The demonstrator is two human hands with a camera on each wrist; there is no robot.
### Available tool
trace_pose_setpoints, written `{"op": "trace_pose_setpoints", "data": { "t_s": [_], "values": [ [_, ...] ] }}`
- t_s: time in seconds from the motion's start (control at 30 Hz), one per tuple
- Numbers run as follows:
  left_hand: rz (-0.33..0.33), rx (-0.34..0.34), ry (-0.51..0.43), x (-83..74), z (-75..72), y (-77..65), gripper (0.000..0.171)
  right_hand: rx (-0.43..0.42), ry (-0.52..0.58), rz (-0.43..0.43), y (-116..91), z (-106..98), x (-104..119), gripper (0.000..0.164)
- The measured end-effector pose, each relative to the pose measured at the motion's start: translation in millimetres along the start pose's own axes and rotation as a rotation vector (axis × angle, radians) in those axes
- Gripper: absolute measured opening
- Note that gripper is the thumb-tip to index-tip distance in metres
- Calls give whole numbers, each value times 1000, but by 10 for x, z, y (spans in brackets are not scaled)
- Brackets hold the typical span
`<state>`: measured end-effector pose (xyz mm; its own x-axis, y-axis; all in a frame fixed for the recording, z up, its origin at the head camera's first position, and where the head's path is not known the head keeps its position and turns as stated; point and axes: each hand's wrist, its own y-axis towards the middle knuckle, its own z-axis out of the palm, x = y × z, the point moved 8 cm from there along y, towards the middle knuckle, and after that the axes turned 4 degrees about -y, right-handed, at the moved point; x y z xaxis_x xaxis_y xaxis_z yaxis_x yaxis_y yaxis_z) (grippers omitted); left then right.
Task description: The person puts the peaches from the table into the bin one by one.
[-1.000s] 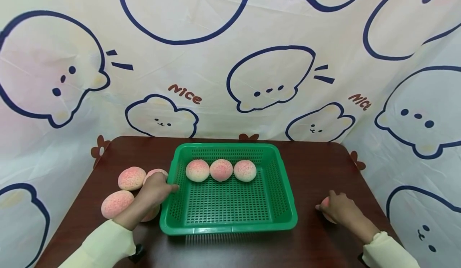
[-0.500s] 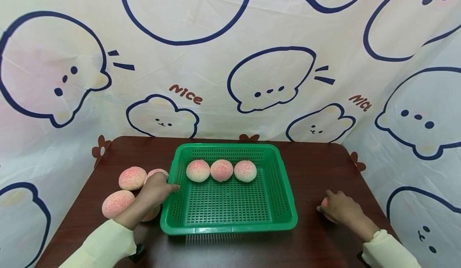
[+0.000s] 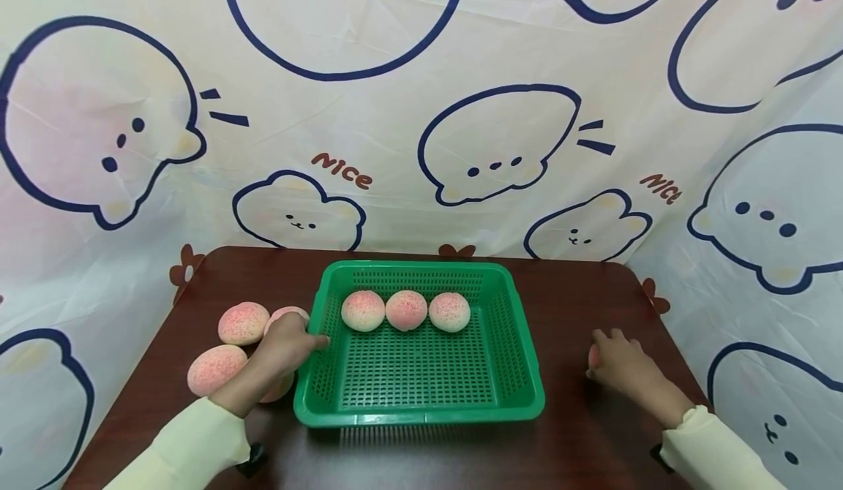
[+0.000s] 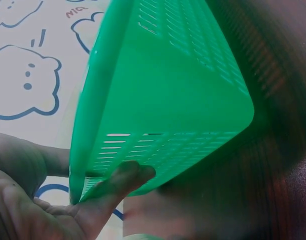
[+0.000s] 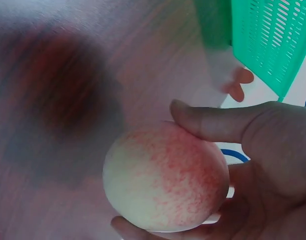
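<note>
My left hand [image 3: 290,344] grips the left rim of the green plastic basket [image 3: 421,418], and the left wrist view shows the thumb against the basket wall [image 4: 163,95]. Inside, three pink-and-cream peaches [image 3: 406,310] sit in a row towards the back. To the right of the basket my right hand [image 3: 622,362] holds a peach [image 5: 165,177] between thumb and fingers. That peach appears slightly raised, with a dark shadow on the tabletop beside it. In the head view the hand covers most of it.
Several more peaches [image 3: 217,371] lie on the dark wood table [image 3: 560,292] left of the basket, some partly behind the left arm. A printed cloth [image 3: 395,124] hangs around the back and sides of the table.
My right hand has risen a little with the peach in its grasp. The left hand stays on the basket rim, and the basket has not moved.
</note>
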<state>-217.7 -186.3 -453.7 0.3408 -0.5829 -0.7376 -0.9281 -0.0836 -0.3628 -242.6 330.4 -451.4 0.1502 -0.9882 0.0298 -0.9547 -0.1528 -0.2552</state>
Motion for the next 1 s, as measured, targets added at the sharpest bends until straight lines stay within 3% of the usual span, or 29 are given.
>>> {"op": "trace_pose_setpoints", "data": {
  "t_s": [0.1, 0.3, 0.53, 1.0],
  "values": [
    [3, -2, 3, -6, -1, 2, 20, -65, -24, -42, 4, -105, 33, 77],
    [4, -2, 15, -13, 0, -11, 21, -115, 0, -10, 25, -257, 38, 78],
    [6, -5, 12, -23, -9, -12, 20, -194, -12, -32, 14, -381, 123, 75],
    [7, -16, 10, -35, -12, -35, 22, -267, -44, -63, 90, -557, 277, 69]
  ]
}}
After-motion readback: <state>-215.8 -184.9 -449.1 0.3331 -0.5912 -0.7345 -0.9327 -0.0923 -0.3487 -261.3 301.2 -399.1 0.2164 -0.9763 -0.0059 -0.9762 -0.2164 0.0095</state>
